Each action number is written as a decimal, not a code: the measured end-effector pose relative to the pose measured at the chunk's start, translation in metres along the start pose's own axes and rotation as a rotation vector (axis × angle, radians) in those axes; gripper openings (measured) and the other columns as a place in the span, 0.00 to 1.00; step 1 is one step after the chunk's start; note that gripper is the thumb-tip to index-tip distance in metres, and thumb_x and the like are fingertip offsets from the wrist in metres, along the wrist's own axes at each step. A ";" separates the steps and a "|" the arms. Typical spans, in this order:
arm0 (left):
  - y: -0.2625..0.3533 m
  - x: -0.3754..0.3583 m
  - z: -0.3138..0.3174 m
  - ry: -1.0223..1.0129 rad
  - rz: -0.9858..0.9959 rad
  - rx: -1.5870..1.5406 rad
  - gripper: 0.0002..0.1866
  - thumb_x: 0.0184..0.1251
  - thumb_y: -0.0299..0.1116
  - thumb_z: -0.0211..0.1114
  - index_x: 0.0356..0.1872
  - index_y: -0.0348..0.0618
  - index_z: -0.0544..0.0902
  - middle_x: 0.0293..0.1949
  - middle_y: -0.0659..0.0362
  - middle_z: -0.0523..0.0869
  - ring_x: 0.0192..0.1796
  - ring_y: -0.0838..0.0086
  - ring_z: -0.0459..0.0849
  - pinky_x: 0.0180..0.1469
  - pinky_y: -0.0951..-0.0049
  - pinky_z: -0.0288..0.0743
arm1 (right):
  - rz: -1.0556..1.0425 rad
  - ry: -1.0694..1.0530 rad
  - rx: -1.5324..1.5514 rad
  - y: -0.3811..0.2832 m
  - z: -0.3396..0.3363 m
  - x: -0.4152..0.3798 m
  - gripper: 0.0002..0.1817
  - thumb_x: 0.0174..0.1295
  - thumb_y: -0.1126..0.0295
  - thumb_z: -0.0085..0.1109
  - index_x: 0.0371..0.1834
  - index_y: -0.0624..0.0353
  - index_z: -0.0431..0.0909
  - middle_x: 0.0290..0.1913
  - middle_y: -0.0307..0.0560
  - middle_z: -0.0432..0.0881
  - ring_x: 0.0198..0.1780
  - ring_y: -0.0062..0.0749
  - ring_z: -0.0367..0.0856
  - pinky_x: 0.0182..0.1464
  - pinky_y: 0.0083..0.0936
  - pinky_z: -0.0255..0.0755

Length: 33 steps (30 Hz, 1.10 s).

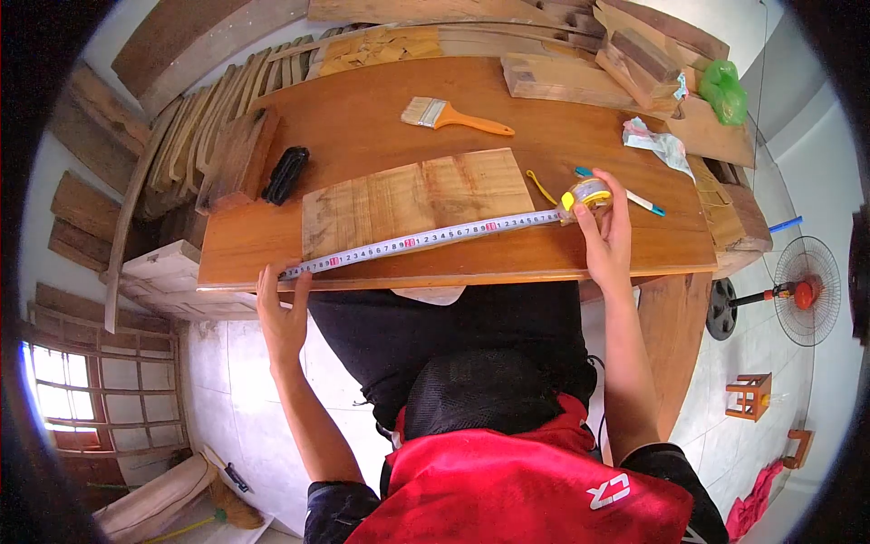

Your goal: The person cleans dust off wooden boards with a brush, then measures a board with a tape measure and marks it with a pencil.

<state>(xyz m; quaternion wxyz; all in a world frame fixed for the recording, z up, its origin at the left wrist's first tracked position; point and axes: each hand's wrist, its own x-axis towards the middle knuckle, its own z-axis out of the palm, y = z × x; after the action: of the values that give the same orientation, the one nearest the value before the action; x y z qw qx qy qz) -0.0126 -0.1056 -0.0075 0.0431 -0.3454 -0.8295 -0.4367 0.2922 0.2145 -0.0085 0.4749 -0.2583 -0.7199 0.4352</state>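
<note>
A tape measure (584, 196) with a yellow and clear case sits in my right hand (605, 231), fingers wrapped round it. Its white blade (426, 239) is drawn out to the left, along the near edge of a flat wooden board (421, 195). My left hand (285, 304) pinches the blade's far end at the table's front edge, just left of the board. Beyond the board lies a paint brush (458, 117) with an orange handle. Close to my right hand is a marker pen (645, 206), with a yellow strap (541, 187) nearby.
The brown wooden table (353, 113) holds a black object (286, 175), a wood block (237, 163), a crumpled wrapper (657, 145) and thick timber (571, 80). A green plastic bag (723, 92) rests at the back right. A fan (807, 292) stands on the floor to the right.
</note>
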 end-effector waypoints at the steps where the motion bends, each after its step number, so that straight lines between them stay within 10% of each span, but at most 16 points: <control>1: 0.002 0.000 0.000 0.000 -0.035 -0.020 0.10 0.69 0.31 0.69 0.46 0.40 0.83 0.43 0.54 0.83 0.50 0.61 0.81 0.50 0.64 0.74 | 0.003 0.000 0.003 0.000 0.000 0.000 0.26 0.69 0.70 0.63 0.69 0.57 0.68 0.61 0.49 0.75 0.60 0.33 0.75 0.66 0.29 0.68; 14: 0.019 -0.006 -0.023 0.026 0.138 0.013 0.06 0.61 0.23 0.72 0.39 0.37 0.85 0.35 0.55 0.85 0.39 0.65 0.82 0.45 0.68 0.75 | 0.034 -0.252 -0.031 -0.005 -0.035 -0.003 0.34 0.54 0.82 0.74 0.65 0.59 0.71 0.53 0.45 0.79 0.57 0.29 0.78 0.63 0.29 0.72; 33: -0.009 -0.003 0.003 0.061 0.056 -0.191 0.04 0.66 0.25 0.69 0.39 0.37 0.85 0.36 0.57 0.85 0.39 0.71 0.83 0.41 0.75 0.73 | -0.371 -0.130 -0.411 0.012 -0.028 -0.018 0.32 0.48 0.79 0.72 0.53 0.55 0.62 0.57 0.59 0.77 0.57 0.49 0.79 0.59 0.40 0.74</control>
<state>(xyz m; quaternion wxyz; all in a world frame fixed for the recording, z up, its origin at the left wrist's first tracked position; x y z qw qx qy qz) -0.0153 -0.1083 -0.0162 0.0472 -0.3575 -0.7726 -0.5225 0.3249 0.2164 -0.0224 0.4370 -0.1845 -0.8570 0.2012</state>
